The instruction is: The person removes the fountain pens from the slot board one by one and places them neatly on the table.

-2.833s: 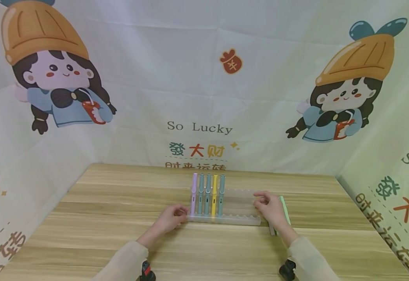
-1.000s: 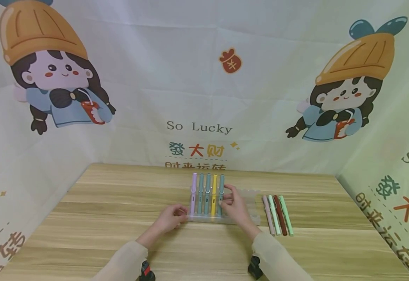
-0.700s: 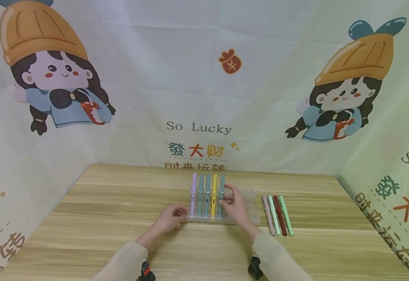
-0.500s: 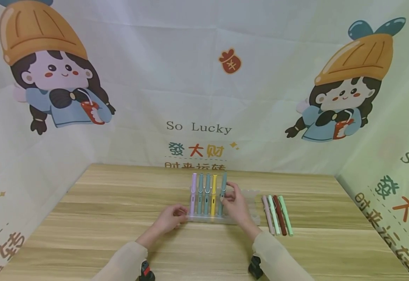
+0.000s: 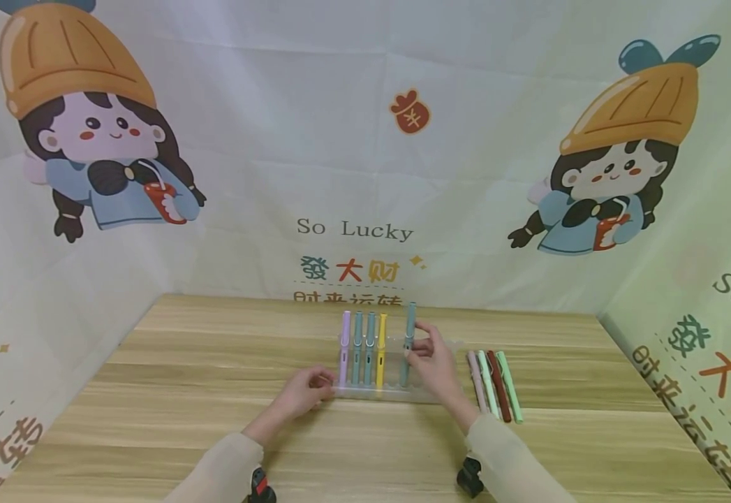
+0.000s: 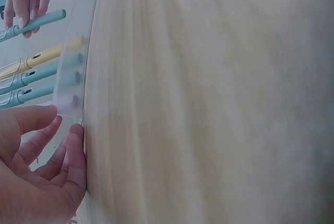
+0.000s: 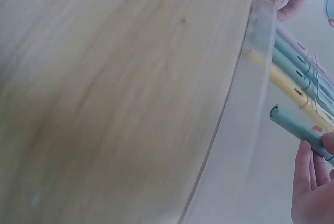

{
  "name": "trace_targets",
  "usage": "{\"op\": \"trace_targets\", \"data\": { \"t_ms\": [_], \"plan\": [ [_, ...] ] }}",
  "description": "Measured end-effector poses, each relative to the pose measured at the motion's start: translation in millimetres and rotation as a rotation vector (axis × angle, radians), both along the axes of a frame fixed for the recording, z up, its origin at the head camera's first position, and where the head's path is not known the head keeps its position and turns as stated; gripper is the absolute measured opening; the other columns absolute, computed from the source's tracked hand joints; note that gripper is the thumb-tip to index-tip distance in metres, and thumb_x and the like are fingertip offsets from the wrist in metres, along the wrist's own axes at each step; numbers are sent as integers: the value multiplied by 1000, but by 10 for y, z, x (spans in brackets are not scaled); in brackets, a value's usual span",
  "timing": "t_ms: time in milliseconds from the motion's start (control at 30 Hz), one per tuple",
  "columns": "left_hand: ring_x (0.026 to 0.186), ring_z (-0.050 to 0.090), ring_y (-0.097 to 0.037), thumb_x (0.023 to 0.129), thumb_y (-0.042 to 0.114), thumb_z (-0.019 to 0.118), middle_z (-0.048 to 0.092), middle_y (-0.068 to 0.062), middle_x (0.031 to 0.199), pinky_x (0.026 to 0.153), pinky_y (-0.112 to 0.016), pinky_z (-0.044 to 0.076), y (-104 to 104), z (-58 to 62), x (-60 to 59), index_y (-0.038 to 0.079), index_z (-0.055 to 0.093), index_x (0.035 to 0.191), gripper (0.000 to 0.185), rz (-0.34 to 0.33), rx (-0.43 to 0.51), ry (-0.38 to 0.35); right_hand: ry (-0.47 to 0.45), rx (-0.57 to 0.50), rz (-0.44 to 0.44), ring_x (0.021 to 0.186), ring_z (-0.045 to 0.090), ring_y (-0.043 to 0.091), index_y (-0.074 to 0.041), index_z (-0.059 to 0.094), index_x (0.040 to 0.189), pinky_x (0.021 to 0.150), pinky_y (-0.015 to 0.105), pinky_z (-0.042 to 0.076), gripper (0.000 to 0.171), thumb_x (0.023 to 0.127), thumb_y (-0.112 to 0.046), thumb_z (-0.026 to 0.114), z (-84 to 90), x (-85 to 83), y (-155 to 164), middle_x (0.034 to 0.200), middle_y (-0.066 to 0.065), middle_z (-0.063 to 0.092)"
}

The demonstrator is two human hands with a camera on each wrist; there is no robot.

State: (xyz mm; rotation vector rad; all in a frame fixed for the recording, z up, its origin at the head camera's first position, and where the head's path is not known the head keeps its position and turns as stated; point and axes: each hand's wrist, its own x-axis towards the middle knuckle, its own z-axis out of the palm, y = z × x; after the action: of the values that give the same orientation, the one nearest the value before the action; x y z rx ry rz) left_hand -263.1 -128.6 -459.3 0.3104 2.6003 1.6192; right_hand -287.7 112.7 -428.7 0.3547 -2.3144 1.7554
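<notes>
The teal pen [image 5: 408, 344] is pinched upright between the right hand [image 5: 436, 365] fingers, above the clear rack [image 5: 428, 395]. The rack's left end is gripped by the left hand [image 5: 305, 390] fingers.

Both arms w/ long beige sleeves [image 5: 214, 468], cuffs at wrists. Small black wrist cam [image 5: 468, 482] under each forearm; left one w/ red bit.
</notes>
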Motion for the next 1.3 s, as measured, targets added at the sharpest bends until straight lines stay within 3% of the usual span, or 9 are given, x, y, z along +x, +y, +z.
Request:
{"op": "trace_targets", "data": {
  "t_ms": [167, 467, 767, 1067, 1300],
  "plan": [
    [65, 51, -15, 79, 0, 59, 58, -6, 79, 52, -30, 45, -4, -5, 4, -3, 58, 94, 15, -2, 0, 3, -13, 3, 2, 81, 57, 26, -5, 40, 126, 70, 33, 48, 52, 79, 4, 60, 4, 20, 117, 89, 18, 59],
    [66, 51, -15, 79, 0, 59, 58, -6, 80, 53, -30, 45, -2, 3, 10, -3, 58, 93, 14, 0, 12, -3, -7, 68, -68, 77, 58, 23, -9, 44, 124, 63, 29, 49, 54, 76, -1, 66, 21, 59, 308, 85, 11, 61],
    [65, 51, -15, 78, -1, 60, 58, -6, 79, 52, -29, 45, 2, -11, 7, -2, 58, 92, 14, 10, 2, 4, -62, 110, -103, 79, 56, 21, -13, 43, 125, 62, 29, 48, 53, 78, -7, 66, -11, 81, 486, 87, 8, 59],
    [62, 50, -15, 78, -1, 60, 56, -6, 77, 52, -29, 45, 9, -14, -1, -3, 58, 93, 15, 16, 6, -6, -59, 130, -104, 79, 55, 22, -10, 40, 127, 61, 27, 49, 53, 79, -8, 65, 5, 137, 687, 89, 12, 57],
    [62, 50, -15, 78, -1, 60, 57, -6, 77, 52, -29, 45, 9, -29, -15, -3, 58, 93, 15, 13, 14, -7, -66, 80, -71, 73, 52, 17, -2, 40, 125, 60, 31, 49, 50, 80, 0, 61, 22, 167, 849, 89, 16, 55]
  ]
}}
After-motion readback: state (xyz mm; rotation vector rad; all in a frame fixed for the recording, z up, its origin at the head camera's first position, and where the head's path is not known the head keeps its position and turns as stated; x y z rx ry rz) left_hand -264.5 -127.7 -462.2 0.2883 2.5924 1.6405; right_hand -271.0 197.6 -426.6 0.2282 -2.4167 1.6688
